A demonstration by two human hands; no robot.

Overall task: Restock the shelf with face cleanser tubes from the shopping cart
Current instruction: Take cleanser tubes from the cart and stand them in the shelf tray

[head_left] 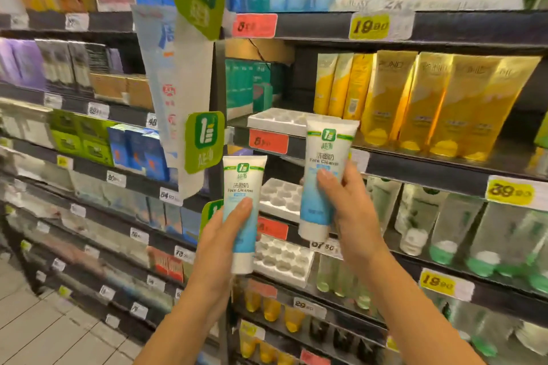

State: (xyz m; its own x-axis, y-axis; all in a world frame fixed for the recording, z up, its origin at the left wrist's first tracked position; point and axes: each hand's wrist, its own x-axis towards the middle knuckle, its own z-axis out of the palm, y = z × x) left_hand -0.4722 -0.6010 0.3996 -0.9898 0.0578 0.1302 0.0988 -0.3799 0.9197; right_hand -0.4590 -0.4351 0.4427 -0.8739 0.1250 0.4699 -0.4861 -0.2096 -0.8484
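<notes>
**Q:** What is the state of the hands?

**A:** The left hand point(218, 241) grips a white-and-blue plastic face cleanser tube point(243, 184), thumb across the front, cap end down. The right hand point(353, 216) grips a second identical tube point(324, 154), also upright with the cap down. It is held higher than the first tube and to its right. The two tubes do not touch.

**Q:** Where are the tubes relative to the shelf?

**A:** Both are held in the air in front of the dark shelving point(415, 164) and do not rest on it. Between and behind them sits a white moulded plastic tray with round cells point(278, 198). A similar lower tray point(281, 261) lies one shelf down. An upper tray point(275, 120) sits one shelf up, just behind the top of the right-hand tube. Left of that tube is a red price label point(268, 141) with blurred digits, possibly an 8. Farther right stand tall yellow cartons point(430, 104).
</notes>
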